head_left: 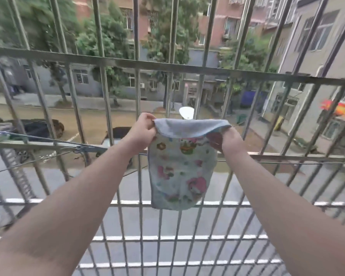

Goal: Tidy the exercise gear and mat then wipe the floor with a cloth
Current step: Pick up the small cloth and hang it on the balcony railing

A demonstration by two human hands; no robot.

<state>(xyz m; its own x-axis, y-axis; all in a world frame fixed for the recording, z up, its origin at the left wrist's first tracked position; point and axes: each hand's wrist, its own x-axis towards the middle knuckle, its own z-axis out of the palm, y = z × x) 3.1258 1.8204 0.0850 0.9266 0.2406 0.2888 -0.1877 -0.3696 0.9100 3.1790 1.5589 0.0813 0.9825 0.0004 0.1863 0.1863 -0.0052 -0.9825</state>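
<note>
A metal window grille [139,64] of upright bars and crossbars fills the view, bulging outward over a street [92,124] far below, with trees [112,40], apartment blocks [217,22] and parked cars [36,128] beyond. Everything outside is soft and blurred, and the cars are partly cut by the bars. Both bare forearms reach out towards the bars. The left hand [142,129] pinches one top corner of the cloth [182,168] and the right hand [230,141] grips the other, fingers curled round it. The cartoon-printed cloth hangs between them in front of the grille, its top edge folded over.
</note>
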